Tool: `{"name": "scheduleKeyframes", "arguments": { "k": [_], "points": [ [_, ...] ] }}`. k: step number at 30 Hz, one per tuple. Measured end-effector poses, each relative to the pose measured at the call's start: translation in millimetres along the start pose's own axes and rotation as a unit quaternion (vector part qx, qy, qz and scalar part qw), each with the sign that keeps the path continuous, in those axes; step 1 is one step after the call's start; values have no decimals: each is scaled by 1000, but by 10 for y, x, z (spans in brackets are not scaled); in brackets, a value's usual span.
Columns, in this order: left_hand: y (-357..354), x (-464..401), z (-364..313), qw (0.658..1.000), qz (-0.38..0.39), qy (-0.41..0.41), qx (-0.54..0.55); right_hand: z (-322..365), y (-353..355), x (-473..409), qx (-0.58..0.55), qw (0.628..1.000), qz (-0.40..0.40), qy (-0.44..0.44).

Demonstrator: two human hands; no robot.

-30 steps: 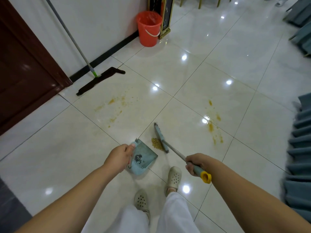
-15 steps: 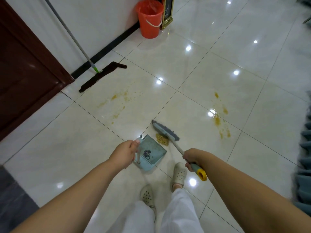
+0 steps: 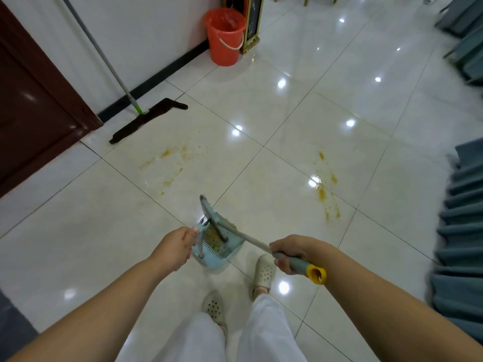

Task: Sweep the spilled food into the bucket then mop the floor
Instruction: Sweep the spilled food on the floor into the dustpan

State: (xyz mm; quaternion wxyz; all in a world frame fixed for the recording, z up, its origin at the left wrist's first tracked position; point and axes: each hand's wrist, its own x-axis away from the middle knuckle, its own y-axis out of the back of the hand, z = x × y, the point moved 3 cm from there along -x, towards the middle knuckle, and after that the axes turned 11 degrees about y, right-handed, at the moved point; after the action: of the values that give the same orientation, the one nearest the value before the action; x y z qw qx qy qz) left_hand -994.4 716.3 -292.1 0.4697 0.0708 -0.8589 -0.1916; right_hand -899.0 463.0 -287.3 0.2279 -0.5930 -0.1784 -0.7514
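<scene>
My left hand [image 3: 175,247] grips the handle of a light blue dustpan [image 3: 222,250] resting on the floor in front of my feet. My right hand [image 3: 294,253] holds a grey-handled broom [image 3: 213,214] with a yellow end cap; its head lies across the pan's mouth. A pile of yellowish spilled food [image 3: 213,237] sits inside the pan. Yellow stains [image 3: 325,189] remain on the tiles to the right and more stains [image 3: 170,158] to the left. An orange bucket [image 3: 225,35] stands by the wall far ahead. A flat mop [image 3: 146,118] leans against the wall.
A dark brown door [image 3: 31,105] is at the left. Blue-grey pleated fabric [image 3: 460,231] hangs along the right edge, with chairs [image 3: 467,27] at the top right. A framed sign [image 3: 252,19] stands beside the bucket. My feet in pale clogs [image 3: 265,270] stand just behind the dustpan.
The broom has swept the food pile off the tile into the dustpan; the broom head now lies over the pan's mouth. Both hands stayed on their handles.
</scene>
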Motion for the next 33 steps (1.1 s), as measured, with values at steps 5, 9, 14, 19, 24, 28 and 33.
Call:
{"name": "scheduleKeyframes", "arguments": {
  "k": [5, 9, 14, 19, 24, 28, 33],
  "points": [
    [72, 75, 62, 999, 19, 7, 33, 139, -102, -29, 119, 992, -31, -13],
    [129, 154, 124, 999, 15, -1, 36, 295, -246, -176, 211, 974, -61, 55],
    [185, 213, 271, 999, -3, 1, 36, 381, -534, -360, 268, 955, -60, 109],
    [211, 220, 383, 999, -19, 1, 34, 188, -637, -455, 192, 977, -87, -29],
    [231, 215, 471, 1000, -21, 2, 8, -34, -502, -298, 226, 965, -134, -13],
    [263, 207, 563, 999, -27, 26, 8, -216, -432, -112, 235, 965, -110, -24],
    [204, 243, 645, 999, -43, 22, 5, -280, -287, -10, 223, 968, -104, -41]
  ]
}}
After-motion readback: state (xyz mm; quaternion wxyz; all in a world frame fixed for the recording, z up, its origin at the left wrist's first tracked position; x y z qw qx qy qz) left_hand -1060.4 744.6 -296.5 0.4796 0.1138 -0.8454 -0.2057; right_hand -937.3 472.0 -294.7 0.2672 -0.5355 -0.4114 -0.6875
